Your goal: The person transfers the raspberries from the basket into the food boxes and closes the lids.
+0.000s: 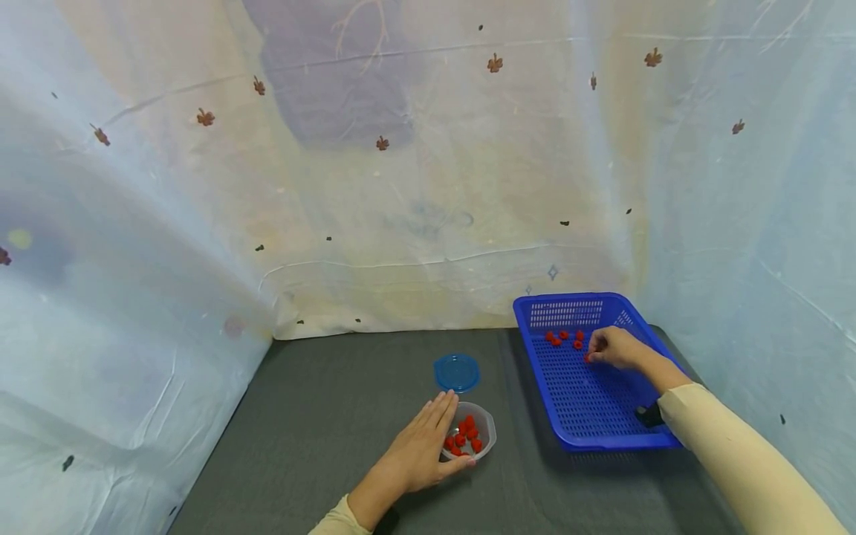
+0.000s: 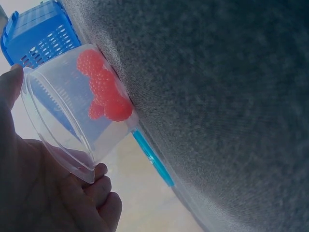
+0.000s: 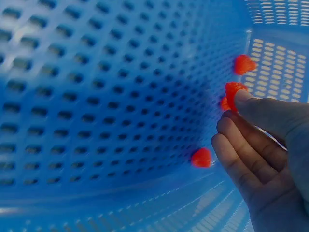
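Note:
My left hand (image 1: pixel 417 446) lies along the left side of a clear plastic container (image 1: pixel 491 431), its fingers straight and its thumb on the near rim. Several red raspberries (image 2: pixel 104 87) lie in the bottom of that container. Over a blue perforated basket (image 1: pixel 555 431), my right hand (image 1: pixel 615 348) pinches one raspberry (image 3: pixel 234 94) between thumb and fingertips. Another raspberry shows partly behind it in the right wrist view. More raspberries (image 1: pixel 564 335) lie near the far end of the basket, one (image 3: pixel 202 157) of them close to my fingertips.
A round blue lid (image 1: pixel 457 371) lies on the dark grey tabletop (image 1: pixel 321 401) just beyond the container. Patterned sheeting (image 1: pixel 435 186) hangs behind the table and along both sides. The basket's raised walls surround the right hand's working area.

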A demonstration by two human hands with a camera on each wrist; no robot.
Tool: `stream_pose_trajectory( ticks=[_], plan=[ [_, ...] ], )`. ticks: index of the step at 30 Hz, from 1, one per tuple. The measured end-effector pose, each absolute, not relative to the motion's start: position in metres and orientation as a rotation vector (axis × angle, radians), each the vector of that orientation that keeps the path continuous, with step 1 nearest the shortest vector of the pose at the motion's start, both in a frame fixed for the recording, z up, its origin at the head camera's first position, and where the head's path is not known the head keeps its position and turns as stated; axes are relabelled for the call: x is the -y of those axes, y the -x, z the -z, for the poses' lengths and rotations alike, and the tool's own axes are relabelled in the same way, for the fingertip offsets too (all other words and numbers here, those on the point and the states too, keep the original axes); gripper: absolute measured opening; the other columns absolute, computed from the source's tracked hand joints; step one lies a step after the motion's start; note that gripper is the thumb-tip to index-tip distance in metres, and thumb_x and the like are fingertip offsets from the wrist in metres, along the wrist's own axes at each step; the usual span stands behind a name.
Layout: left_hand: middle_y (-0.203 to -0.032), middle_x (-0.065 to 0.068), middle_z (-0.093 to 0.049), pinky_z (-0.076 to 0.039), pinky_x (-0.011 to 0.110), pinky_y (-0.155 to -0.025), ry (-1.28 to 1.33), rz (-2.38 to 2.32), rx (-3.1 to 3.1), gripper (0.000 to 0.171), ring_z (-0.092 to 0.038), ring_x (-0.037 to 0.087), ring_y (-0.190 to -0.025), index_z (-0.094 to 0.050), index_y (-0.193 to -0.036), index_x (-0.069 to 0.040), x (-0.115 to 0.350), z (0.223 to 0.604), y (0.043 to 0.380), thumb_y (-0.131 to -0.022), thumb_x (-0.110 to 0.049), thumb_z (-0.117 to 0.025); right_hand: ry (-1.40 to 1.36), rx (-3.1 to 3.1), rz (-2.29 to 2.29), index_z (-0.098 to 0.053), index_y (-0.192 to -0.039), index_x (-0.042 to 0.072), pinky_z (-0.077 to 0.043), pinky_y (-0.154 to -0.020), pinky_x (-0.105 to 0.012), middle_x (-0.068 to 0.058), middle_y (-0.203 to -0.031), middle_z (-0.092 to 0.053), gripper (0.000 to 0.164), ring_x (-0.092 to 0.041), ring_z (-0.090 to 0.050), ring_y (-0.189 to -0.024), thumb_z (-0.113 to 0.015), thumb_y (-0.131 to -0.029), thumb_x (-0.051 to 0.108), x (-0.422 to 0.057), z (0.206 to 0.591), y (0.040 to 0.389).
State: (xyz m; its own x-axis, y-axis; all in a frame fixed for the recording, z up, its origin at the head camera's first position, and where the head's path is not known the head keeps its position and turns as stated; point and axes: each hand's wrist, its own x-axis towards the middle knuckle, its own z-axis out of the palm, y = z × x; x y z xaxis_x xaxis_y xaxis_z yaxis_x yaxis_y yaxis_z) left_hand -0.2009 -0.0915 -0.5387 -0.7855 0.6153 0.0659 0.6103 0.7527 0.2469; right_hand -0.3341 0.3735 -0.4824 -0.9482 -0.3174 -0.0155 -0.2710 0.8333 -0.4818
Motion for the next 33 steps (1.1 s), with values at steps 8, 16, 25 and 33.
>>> stream_pose_trajectory(
  ticks=[8,16,25,33],
  plan=[
    [-0.180,0.006,-0.015,-0.022,0.045,-0.133,-1.014,-0.380,-2.921,0.106,-0.015,0.024,-0.166,-0.019,-0.172,-0.007,0.091,0.539,0.201,-0.101,-0.080,-0.046,0.544,-2.960,0.810,-0.070,-0.089,0.003,-0.062,-0.077,-0.049,-0.006,-0.087,-0.073,0.011,-0.022,-0.068,-0.081,-0.079,-0.095,0.002,-0.355,0.471,0.333],
    [-0.180,0.007,-0.016,-0.022,0.045,-0.133,-1.015,-0.384,-2.928,0.105,-0.016,0.024,-0.166,-0.020,-0.172,-0.006,0.091,0.537,0.199,-0.101,-0.078,-0.049,0.619,-2.947,0.947,-0.073,-0.094,0.004,-0.063,-0.079,-0.045,-0.005,-0.092,-0.075,0.008,-0.020,-0.070,-0.084,-0.080,-0.097,0.006,-0.329,0.462,0.327],
    [-0.180,0.007,-0.017,-0.022,0.045,-0.133,-1.029,-0.381,-2.937,0.105,-0.017,0.025,-0.166,-0.021,-0.172,-0.005,0.092,0.538,0.199,-0.101,-0.078,-0.048,0.724,-2.934,1.040,-0.074,-0.097,0.005,-0.064,-0.084,-0.040,-0.005,-0.098,-0.077,0.004,-0.022,-0.073,-0.092,-0.079,-0.098,0.004,-0.302,0.451,0.319],
    [-0.180,0.007,-0.016,-0.022,0.045,-0.133,-1.028,-0.397,-2.931,0.105,-0.017,0.026,-0.166,-0.020,-0.172,-0.005,0.092,0.538,0.199,-0.101,-0.078,-0.047,0.717,-2.980,1.015,-0.075,-0.098,0.010,-0.063,-0.081,-0.037,-0.002,-0.098,-0.076,0.006,-0.018,-0.071,-0.090,-0.078,-0.098,0.005,-0.292,0.445,0.315]
  ],
)
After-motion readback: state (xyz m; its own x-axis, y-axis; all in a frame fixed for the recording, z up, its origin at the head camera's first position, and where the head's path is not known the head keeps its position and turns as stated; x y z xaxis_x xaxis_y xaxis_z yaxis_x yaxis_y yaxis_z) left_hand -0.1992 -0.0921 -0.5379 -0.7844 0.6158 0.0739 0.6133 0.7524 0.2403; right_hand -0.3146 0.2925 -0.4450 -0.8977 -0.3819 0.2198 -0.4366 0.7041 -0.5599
